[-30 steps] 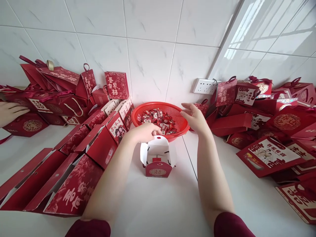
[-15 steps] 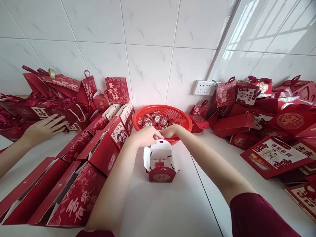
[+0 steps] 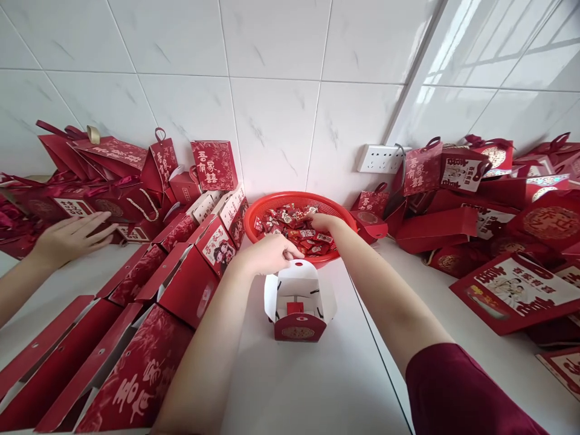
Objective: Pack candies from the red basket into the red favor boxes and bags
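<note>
A small red box [image 3: 301,332] with a white inside stands open on the table before me, a small red piece [image 3: 294,308] lying in it. My left hand [image 3: 274,254] is closed on the box's raised back flap. Behind the box, a red plastic basket [image 3: 256,208] holds many small, red-wrapped candies [image 3: 312,241]. My right hand [image 3: 322,222] reaches into the basket's right side. Its fingers are bunched together among the candies, and the tips are partly hidden, so what they hold does not show.
Rows of red gift boxes [image 3: 185,284] stand at left. Another person's hand [image 3: 75,238] spreads beside red bags [image 3: 113,208] there. Piled boxes and bags [image 3: 516,290] lie at right. A power strip [image 3: 383,158] is on the tiled wall.
My right hand has moved deeper into the basket, up and slightly right, uncovering more candies. The left hand stays at the box flap. The other person's hand shifted slightly left.
</note>
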`<state>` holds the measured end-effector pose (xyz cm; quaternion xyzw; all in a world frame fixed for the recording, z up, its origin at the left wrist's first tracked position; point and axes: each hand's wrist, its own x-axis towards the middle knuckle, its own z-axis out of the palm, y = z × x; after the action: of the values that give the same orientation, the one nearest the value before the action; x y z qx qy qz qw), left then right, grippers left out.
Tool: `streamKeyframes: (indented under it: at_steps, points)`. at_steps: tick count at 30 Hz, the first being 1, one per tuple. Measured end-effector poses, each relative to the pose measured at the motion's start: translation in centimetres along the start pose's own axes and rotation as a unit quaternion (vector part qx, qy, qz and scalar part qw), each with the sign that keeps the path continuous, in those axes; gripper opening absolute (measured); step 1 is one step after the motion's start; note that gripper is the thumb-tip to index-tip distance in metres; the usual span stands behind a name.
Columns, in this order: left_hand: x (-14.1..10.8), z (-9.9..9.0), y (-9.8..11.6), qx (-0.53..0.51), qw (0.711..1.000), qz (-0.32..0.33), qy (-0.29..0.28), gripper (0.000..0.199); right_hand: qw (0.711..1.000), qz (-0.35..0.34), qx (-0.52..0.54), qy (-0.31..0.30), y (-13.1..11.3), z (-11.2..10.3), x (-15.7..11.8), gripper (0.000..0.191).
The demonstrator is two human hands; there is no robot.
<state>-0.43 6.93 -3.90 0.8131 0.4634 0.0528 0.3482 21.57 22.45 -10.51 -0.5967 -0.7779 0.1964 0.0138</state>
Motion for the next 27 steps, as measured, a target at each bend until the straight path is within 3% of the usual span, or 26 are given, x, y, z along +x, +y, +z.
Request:
streamKeyframes:
  at_steps: [3, 7, 13, 15, 22, 27]
  points:
    - [0.2, 0.1, -0.4, 0.003, 1.0, 0.026, 0.0, 0.051, 1.0, 0.003, 0.013, -0.027, 0.3, 0.2, 0.0, 0.055]
    - [0.4, 0.1, -0.7, 0.008, 0.999, 0.033, -0.005, 0.051, 0.998, 0.012, 0.012, -0.067, 0.5, 0.2, -0.2, 0.035]
    - [0.4, 0.1, -0.5, 0.019, 0.999, 0.028, -0.004, 0.049, 0.997, 0.032, -0.003, -0.063, 0.4, 0.8, -0.3, 0.065]
    - [0.4, 0.1, -0.4, 0.028, 0.999, 0.028, 0.002, 0.049, 0.997, 0.037, -0.007, -0.07, 0.0, 0.9, -0.3, 0.066]
    - [0.3, 0.1, -0.6, 0.019, 0.999, 0.036, 0.006, 0.046, 0.992, 0.061, -0.005, -0.106, -1.3, 0.6, -1.0, 0.042]
    - [0.5, 0.0, -0.9, 0.005, 0.999, 0.042, 0.004, 0.048, 0.993, 0.089, 0.028, -0.07, -1.7, 0.4, -1.3, 0.031]
